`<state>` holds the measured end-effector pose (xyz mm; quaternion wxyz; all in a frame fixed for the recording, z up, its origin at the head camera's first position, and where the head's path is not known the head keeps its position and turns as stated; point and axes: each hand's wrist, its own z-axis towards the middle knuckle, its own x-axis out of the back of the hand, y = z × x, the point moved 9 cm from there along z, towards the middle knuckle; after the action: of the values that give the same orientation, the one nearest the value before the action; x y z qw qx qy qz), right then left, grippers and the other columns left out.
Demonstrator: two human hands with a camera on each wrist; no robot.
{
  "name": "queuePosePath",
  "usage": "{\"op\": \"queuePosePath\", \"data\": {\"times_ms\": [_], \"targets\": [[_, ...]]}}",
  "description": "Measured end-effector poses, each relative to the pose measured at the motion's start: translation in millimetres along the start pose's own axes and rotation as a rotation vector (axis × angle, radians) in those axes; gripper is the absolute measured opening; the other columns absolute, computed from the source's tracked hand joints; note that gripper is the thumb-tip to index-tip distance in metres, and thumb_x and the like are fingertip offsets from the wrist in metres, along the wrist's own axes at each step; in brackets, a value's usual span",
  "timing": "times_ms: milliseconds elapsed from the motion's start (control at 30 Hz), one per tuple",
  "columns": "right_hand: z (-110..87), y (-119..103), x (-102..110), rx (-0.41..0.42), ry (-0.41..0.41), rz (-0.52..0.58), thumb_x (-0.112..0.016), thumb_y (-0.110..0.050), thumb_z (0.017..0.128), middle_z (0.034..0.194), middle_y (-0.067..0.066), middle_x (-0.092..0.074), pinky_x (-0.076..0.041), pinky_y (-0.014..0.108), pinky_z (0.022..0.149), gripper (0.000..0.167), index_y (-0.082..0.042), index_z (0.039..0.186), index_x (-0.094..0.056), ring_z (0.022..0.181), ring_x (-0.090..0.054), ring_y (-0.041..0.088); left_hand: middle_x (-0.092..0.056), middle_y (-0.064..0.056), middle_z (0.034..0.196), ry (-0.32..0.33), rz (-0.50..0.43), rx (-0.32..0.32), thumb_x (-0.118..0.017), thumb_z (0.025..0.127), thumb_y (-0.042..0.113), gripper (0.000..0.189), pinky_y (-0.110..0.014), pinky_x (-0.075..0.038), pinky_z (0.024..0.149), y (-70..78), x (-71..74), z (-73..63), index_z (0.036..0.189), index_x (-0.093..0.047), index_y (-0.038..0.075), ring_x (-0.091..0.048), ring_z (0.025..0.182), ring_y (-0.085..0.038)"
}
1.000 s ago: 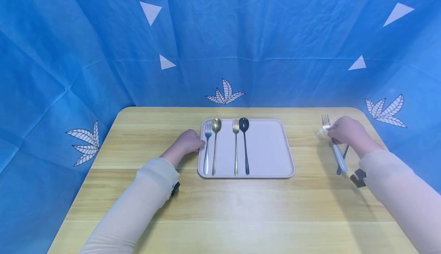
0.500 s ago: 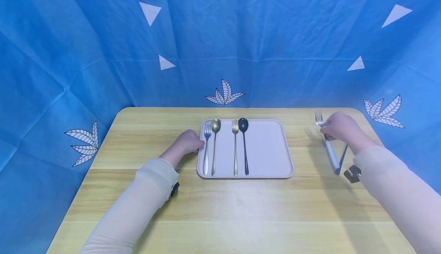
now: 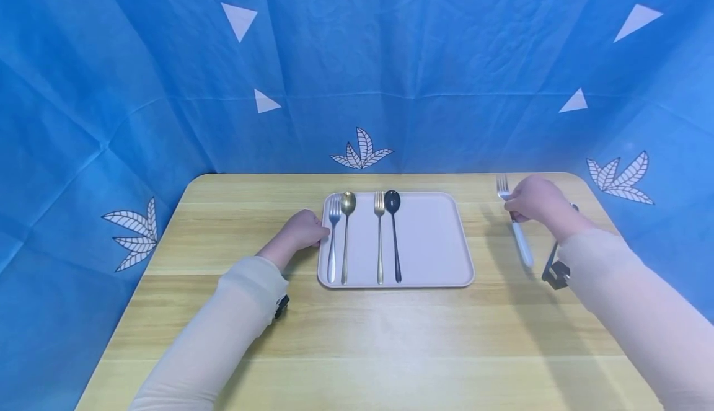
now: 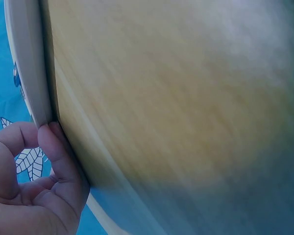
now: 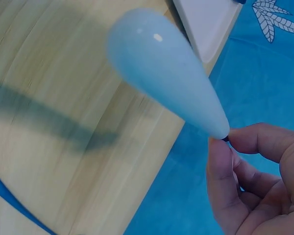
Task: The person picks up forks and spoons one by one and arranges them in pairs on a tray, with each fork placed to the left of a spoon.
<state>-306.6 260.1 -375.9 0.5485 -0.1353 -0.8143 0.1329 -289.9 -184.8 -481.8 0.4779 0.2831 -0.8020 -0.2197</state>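
At the left side of the pale tray (image 3: pixel 429 243), my left hand (image 3: pixel 304 230) pinches the rim between thumb and fingers; the left wrist view shows this grip on the tray edge (image 4: pixel 27 58). My right hand (image 3: pixel 535 199) holds a fork (image 3: pixel 522 247) with a pale, thick handle, by its neck, above the table to the right of the tray. Its bulbous handle (image 5: pixel 161 68) fills much of the right wrist view. On the tray lie a silver fork (image 3: pixel 333 237), a gold spoon (image 3: pixel 345 237), a gold fork (image 3: pixel 380 237) and a black spoon (image 3: pixel 395 237).
A dark blue-handled utensil (image 3: pixel 549 265) lies on the wooden table (image 3: pixel 379 349) under my right wrist, partly hidden, its kind unclear. Behind the table hangs a blue cloth (image 3: pixel 474 57) with leaf prints.
My right hand has moved left with the pale-handled fork, away from the blue-handled utensil that it crossed earlier. My left hand stays on the tray rim.
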Motion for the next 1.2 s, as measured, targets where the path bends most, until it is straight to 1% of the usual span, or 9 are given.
{"op": "queuePosePath", "data": {"times_ms": [100,233,333,467,633,733,867,1033,1200], "targets": [[2.2,-4.1,-4.2,-0.011,-0.007,0.031,-0.063,-0.013,0.090,0.071,0.006,-0.071,-0.046,0.060,0.092,0.024,-0.006,0.069,-0.056,0.071,-0.071,0.022,-0.044,0.002,0.050,-0.001,0.003,0.006,-0.059,0.086,0.014,0.031,-0.029,-0.037,0.051,-0.7,0.0,-0.9,0.058,-0.046,0.014,-0.037,0.045,-0.013],[5.0,-12.9,-10.2,-0.021,-0.018,0.070,-0.063,-0.011,0.091,0.076,0.009,-0.072,-0.048,0.058,0.091,0.017,0.001,0.079,-0.061,0.074,-0.072,0.025,-0.044,0.002,0.051,0.000,0.007,0.007,-0.058,0.086,0.014,0.031,-0.028,-0.037,0.051,-1.0,0.0,-2.0,0.058,-0.046,0.014,-0.037,0.045,-0.014],[6.9,-21.0,-13.5,-0.011,-0.016,0.078,-0.064,-0.010,0.090,0.074,0.009,-0.071,-0.049,0.056,0.091,0.016,0.002,0.080,-0.062,0.073,-0.072,0.024,-0.044,0.002,0.051,0.002,0.010,-0.001,-0.058,0.086,0.014,0.031,-0.029,-0.037,0.051,-0.4,0.1,-2.5,0.058,-0.046,0.013,-0.037,0.045,-0.014],[9.3,-30.5,-17.9,0.005,-0.009,0.090,-0.064,-0.009,0.089,0.072,0.008,-0.071,-0.053,0.051,0.087,0.017,0.000,0.075,-0.060,0.067,-0.071,0.019,-0.045,0.002,0.051,0.004,0.010,0.007,-0.059,0.086,0.015,0.030,-0.029,-0.037,0.051,-1.0,0.0,-1.7,0.059,-0.046,0.013,-0.037,0.046,-0.014],[11.9,-37.6,-23.0,0.004,-0.008,0.117,-0.064,-0.008,0.088,0.073,0.008,-0.071,-0.057,0.043,0.079,0.013,0.004,0.082,-0.065,0.066,-0.071,0.018,-0.046,0.002,0.052,0.006,0.009,0.018,-0.059,0.086,0.016,0.029,-0.029,-0.038,0.052,-1.7,0.2,-0.7,0.059,-0.048,0.013,-0.038,0.046,-0.014],[13.7,-41.2,-26.0,-0.002,-0.010,0.122,-0.064,-0.008,0.088,0.073,0.009,-0.072,-0.058,0.040,0.075,0.015,0.007,0.088,-0.067,0.066,-0.071,0.017,-0.046,0.002,0.052,0.008,0.006,0.017,-0.060,0.085,0.015,0.029,-0.029,-0.038,0.052,-2.0,0.7,-0.7,0.059,-0.047,0.013,-0.039,0.046,-0.014],[16.0,-45.0,-30.8,-0.012,-0.016,0.147,-0.065,-0.006,0.088,0.077,0.013,-0.072,-0.058,0.040,0.076,0.021,0.012,0.099,-0.066,0.066,-0.072,0.019,-0.045,0.002,0.052,0.006,0.002,0.014,-0.060,0.086,0.015,0.030,-0.029,-0.037,0.051,-1.5,0.3,-1.4,0.059,-0.047,0.013,-0.038,0.046,-0.014],[17.2,-50.8,-36.3,-0.019,-0.018,0.164,-0.064,-0.006,0.088,0.082,0.017,-0.072,-0.058,0.041,0.077,0.019,0.011,0.096,-0.067,0.068,-0.071,0.018,-0.045,0.002,0.051,0.007,0.006,0.014,-0.059,0.086,0.015,0.031,-0.029,-0.036,0.050,-0.8,-0.2,-1.9,0.058,-0.046,0.013,-0.037,0.046,-0.014],[17.3,-57.9,-39.4,-0.020,-0.015,0.146,-0.063,-0.007,0.089,0.079,0.014,-0.072,-0.058,0.041,0.079,0.015,0.007,0.088,-0.068,0.071,-0.072,0.022,-0.045,0.002,0.052,0.007,0.004,0.010,-0.060,0.087,0.016,0.030,-0.029,-0.037,0.051,1.5,-0.1,-3.4,0.060,-0.047,0.013,-0.038,0.046,-0.014]]}}
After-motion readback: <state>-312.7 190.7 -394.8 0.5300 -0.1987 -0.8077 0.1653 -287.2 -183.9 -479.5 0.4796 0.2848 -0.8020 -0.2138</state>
